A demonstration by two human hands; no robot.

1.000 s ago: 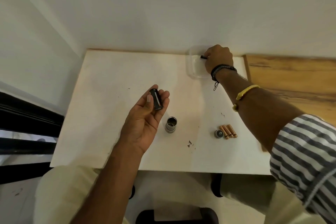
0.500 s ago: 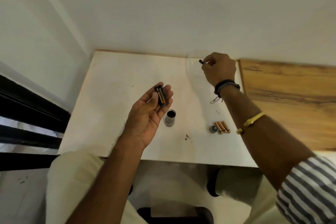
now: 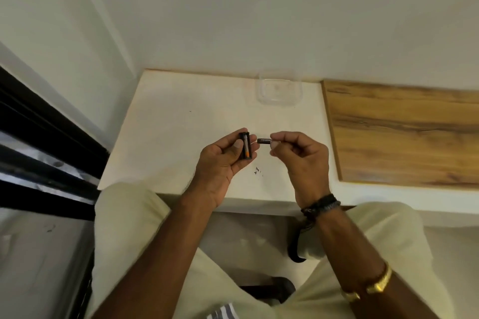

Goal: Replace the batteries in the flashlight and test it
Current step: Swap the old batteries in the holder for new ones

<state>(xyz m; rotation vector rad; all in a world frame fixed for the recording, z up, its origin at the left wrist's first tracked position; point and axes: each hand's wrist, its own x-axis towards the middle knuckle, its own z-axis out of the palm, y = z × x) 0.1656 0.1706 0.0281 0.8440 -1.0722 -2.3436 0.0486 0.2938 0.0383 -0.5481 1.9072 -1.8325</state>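
Observation:
My left hand (image 3: pixel 220 163) holds a black battery holder (image 3: pixel 245 145) upright between thumb and fingers; one battery with an orange end sits in it. Just to its right, my right hand (image 3: pixel 298 160) pinches a dark battery (image 3: pixel 263 140) by one end, lying sideways with its free end pointing at the holder, a small gap between them. Both hands hover above the white table (image 3: pixel 176 124). The flashlight body and the loose batteries seen earlier are hidden behind my hands.
A clear plastic container (image 3: pixel 280 90) stands at the table's far edge against the wall. A wooden surface (image 3: pixel 401 132) adjoins the table on the right. Dark window frames (image 3: pixel 39 137) run along the left. My knees are below the table's front edge.
My right hand left the clear container with a battery and came back beside the left hand. The left hand lifted the holder toward the middle. The view tilted down.

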